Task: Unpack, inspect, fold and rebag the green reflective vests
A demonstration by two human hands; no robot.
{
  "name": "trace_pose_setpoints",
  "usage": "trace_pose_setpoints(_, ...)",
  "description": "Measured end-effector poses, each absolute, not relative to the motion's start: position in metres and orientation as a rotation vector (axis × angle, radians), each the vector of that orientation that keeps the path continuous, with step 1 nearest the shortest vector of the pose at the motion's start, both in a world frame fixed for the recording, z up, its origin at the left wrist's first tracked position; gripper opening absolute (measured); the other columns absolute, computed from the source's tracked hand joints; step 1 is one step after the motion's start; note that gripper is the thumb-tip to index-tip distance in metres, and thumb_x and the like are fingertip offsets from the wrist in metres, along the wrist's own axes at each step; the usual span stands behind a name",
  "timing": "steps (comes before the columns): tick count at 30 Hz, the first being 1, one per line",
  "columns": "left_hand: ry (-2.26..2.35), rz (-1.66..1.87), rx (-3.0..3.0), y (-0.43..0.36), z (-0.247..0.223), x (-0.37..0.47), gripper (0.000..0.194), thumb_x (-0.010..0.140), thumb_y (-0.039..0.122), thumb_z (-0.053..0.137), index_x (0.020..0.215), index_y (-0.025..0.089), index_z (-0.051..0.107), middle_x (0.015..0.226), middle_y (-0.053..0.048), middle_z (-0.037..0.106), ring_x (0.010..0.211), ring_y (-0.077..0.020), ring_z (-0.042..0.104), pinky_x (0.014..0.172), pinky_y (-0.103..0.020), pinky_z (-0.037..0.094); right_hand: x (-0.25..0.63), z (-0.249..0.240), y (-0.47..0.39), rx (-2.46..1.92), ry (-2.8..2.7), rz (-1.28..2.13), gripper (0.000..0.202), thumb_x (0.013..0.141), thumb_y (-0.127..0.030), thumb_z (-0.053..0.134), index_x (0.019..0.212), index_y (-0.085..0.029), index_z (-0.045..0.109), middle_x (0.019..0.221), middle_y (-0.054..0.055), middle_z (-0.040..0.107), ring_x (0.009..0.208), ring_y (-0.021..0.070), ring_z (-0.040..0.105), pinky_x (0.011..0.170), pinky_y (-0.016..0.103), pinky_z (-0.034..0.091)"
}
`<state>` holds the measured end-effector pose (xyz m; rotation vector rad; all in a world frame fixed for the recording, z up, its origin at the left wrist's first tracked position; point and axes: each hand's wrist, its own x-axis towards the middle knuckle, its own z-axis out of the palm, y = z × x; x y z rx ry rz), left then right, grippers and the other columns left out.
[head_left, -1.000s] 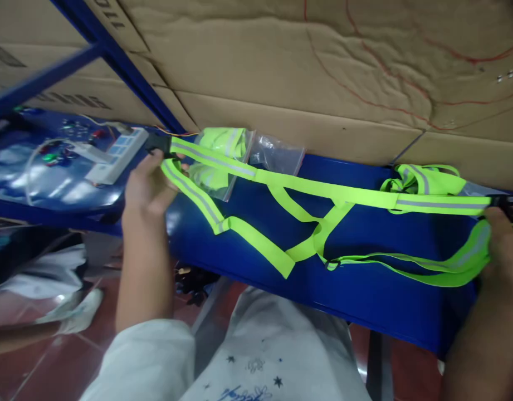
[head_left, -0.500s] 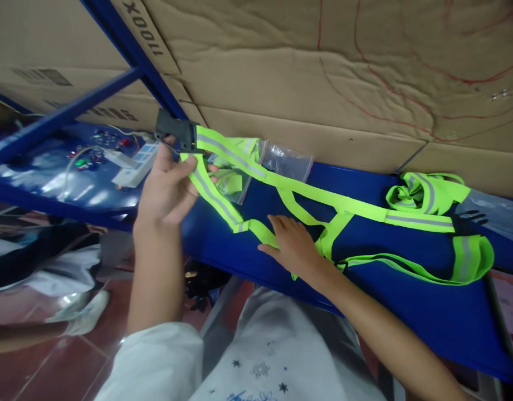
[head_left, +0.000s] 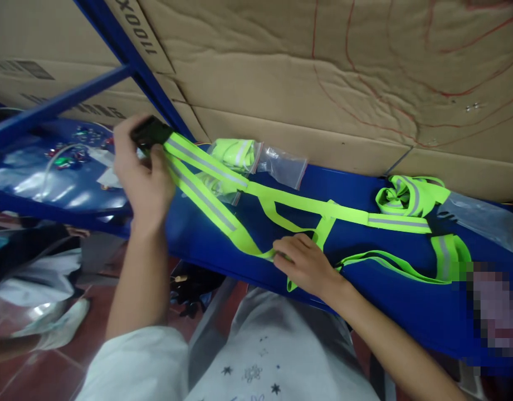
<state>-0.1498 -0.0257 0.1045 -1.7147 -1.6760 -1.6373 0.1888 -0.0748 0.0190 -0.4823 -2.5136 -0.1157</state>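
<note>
The right hand (head_left: 307, 262) rests on the near edge of the blue shelf (head_left: 377, 301), fingers curled to pinch the neon reflective strap vest (head_left: 281, 203) where its bands cross, pinning that part flat. The left hand (head_left: 141, 172) is closed around the vest's black buckle (head_left: 150, 131) above the shelf's left end, lifting it so the two striped bands run taut and straight. Farther back, against the cardboard wall (head_left: 323, 83), lie a bagged folded vest (head_left: 231, 159) and, toward the right end, a loose bundled vest (head_left: 406, 195).
</note>
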Motion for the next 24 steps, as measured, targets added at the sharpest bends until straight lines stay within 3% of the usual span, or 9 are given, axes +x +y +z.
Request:
trace_pose_setpoints(5, -1.618, -1.491, -1.705, -0.018, 0.101, -0.151, 0.051, 0.085, 0.001, 0.051, 0.135, 0.009, 0.059, 0.130, -0.009, 0.065, 0.118, -0.0209, 0.062, 0.104, -0.037, 0.052, 0.194, 0.028, -0.127, -0.238, -2.587, -0.057, 0.013, 0.099, -0.016, 0.058, 0.091, -0.021, 0.068, 0.125, 0.005, 0.071, 0.100, 0.0166, 0.064, 0.087, 0.031, 0.057)
trace_pose_setpoints(9, -1.538, -1.544, -1.716, -0.015, 0.105, -0.147, 0.048, 0.084, 0.001, 0.054, 0.132, 0.007, 0.061, 0.126, -0.008, 0.065, 0.118, -0.0213, 0.061, 0.109, -0.039, 0.047, 0.197, 0.028, -0.150, -0.196, -2.602, 0.095, 0.030, 0.105, -0.021, 0.046, 0.123, -0.029, 0.069, 0.146, -0.002, 0.063, 0.134, 0.0127, 0.057, 0.119, 0.028, 0.046)
trace_pose_setpoints(11, -1.543, -1.650, -1.716, -0.017, 0.109, -0.143, 0.044, 0.086, 0.002, 0.055, 0.130, 0.008, 0.062, 0.124, -0.007, 0.065, 0.117, -0.0208, 0.060, 0.110, -0.038, 0.046, 0.201, 0.029, -0.144, -0.364, -2.623, 0.269, 0.039, 0.107, -0.020, 0.038, 0.137, -0.028, 0.063, 0.152, -0.001, 0.059, 0.144, 0.0115, 0.050, 0.126, 0.031, 0.040)
trace_pose_setpoints(14, -1.539, -1.747, -1.744, -0.020, 0.115, -0.137, 0.041, 0.088, 0.001, 0.057, 0.127, 0.010, 0.064, 0.123, -0.006, 0.065, 0.119, -0.0206, 0.059, 0.113, -0.037, 0.044, 0.206, 0.032, -0.119, -0.550, -2.605, 0.660, 0.043, 0.108, -0.032, 0.046, 0.149, -0.020, 0.053, 0.156, 0.007, 0.055, 0.148, 0.0165, 0.047, 0.129, 0.041, 0.037)
trace_pose_setpoints(16, -1.528, -1.758, -1.766, -0.022, 0.118, -0.136, 0.043, 0.087, 0.000, 0.057, 0.128, 0.010, 0.063, 0.123, -0.005, 0.064, 0.120, -0.0206, 0.058, 0.114, -0.037, 0.043, 0.206, 0.032, -0.101, -0.563, -2.590, 0.797, 0.046, 0.108, -0.039, 0.048, 0.151, -0.021, 0.051, 0.155, 0.007, 0.056, 0.149, 0.0168, 0.045, 0.130, 0.044, 0.033)
trace_pose_setpoints(19, -1.541, -1.746, -1.791, -0.024, 0.121, -0.137, 0.044, 0.087, 0.000, 0.057, 0.130, 0.010, 0.062, 0.124, -0.004, 0.063, 0.119, -0.0198, 0.058, 0.113, -0.036, 0.044, 0.198, 0.027, -0.082, -0.642, -2.609, 0.735, 0.042, 0.111, -0.032, 0.040, 0.150, -0.022, 0.054, 0.153, 0.007, 0.058, 0.148, 0.0192, 0.047, 0.128, 0.048, 0.036)
trace_pose_setpoints(24, -1.459, -1.722, -1.716, -0.028, 0.129, -0.139, 0.044, 0.083, -0.001, 0.054, 0.124, 0.011, 0.064, 0.117, -0.005, 0.064, 0.114, -0.0212, 0.059, 0.109, -0.039, 0.045, 0.189, 0.015, -0.075, -0.791, -2.776, 0.466, 0.041, 0.109, -0.026, 0.045, 0.147, -0.021, 0.058, 0.152, 0.009, 0.058, 0.141, 0.0270, 0.055, 0.120, 0.052, 0.043)
